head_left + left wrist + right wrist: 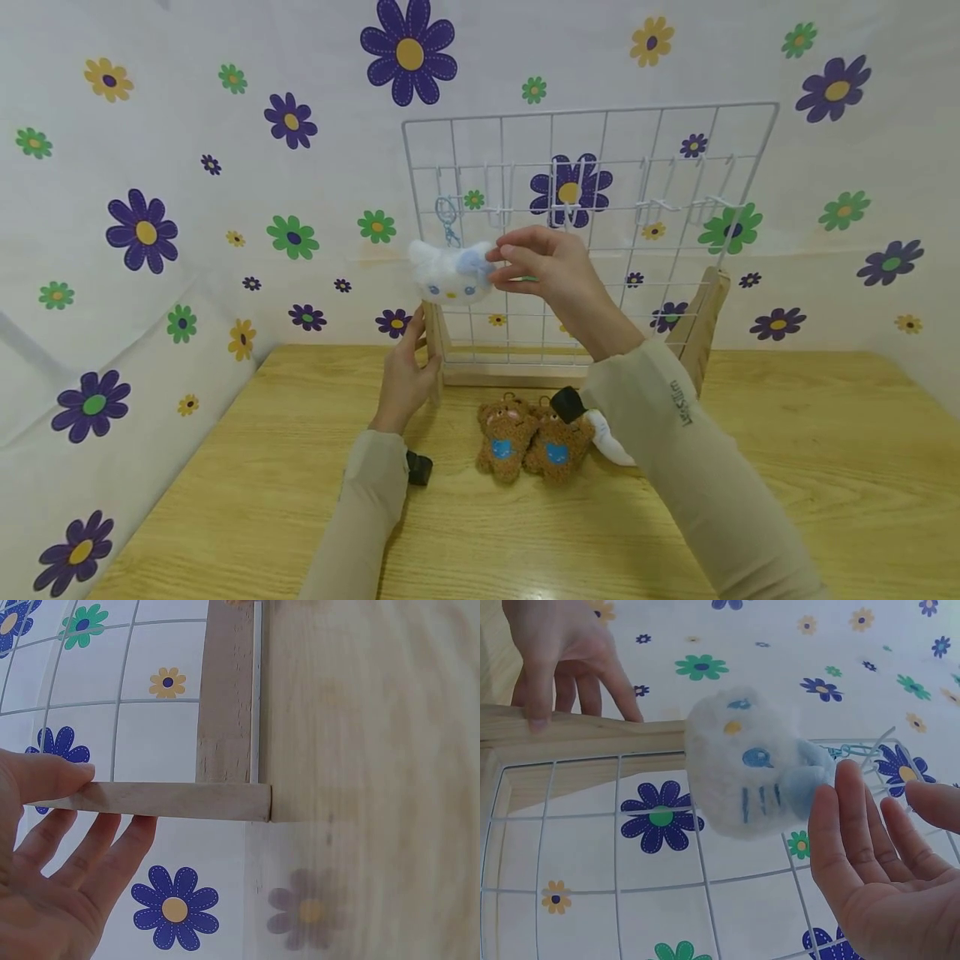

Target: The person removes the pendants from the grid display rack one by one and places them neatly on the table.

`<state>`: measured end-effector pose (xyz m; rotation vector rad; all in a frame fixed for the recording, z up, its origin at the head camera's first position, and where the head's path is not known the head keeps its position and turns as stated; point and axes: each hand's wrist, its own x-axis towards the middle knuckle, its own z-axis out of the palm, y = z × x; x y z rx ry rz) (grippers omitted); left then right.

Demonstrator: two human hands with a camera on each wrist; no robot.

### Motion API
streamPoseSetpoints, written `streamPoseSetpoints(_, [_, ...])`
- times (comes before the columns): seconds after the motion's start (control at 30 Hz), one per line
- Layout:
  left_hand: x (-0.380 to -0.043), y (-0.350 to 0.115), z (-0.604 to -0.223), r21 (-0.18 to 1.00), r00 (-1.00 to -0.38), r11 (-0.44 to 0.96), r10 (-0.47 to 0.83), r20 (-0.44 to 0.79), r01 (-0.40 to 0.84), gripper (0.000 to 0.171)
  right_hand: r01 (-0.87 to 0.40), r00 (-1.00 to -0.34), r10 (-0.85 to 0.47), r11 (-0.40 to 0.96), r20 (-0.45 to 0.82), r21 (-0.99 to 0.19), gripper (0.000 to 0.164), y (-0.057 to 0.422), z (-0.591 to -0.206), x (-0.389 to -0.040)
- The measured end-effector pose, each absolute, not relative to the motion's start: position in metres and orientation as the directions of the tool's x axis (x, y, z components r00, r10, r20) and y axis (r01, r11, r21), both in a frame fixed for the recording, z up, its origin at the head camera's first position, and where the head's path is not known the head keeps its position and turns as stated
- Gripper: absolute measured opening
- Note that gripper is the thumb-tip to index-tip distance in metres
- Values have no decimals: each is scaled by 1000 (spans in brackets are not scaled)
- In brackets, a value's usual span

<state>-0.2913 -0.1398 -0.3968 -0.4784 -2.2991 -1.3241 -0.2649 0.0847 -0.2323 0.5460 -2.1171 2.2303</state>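
A white plush cat-head keychain (442, 279) with a pale blue bow hangs by its blue clasp and chain (451, 237) at the left side of the white wire grid rack (590, 112). My right hand (551, 262) is beside the bow, its fingers loosely extended and the fingertips touching or very near it; in the right wrist view the palm (900, 907) faces up and holds nothing. Low on the left, my left hand (405, 383) grips the rack's wooden side post (172, 800), thumb on one face and fingers on the other.
Two brown bear plush keychains (501, 425) with blue patches lie on the wooden table (225, 500) before the rack. A white plush item (611, 442) beside them is partly hidden by my right sleeve. Several white hooks (656, 204) project from the grid. A flower-print cloth (315, 275) stands behind.
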Motion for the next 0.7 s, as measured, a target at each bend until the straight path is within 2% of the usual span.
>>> streamPoseSetpoints(0.7, [-295,-140,-399,706,-818,461,86,568,538,77,-236,-930,-255,-141,265,-962,31,68,-224,-266])
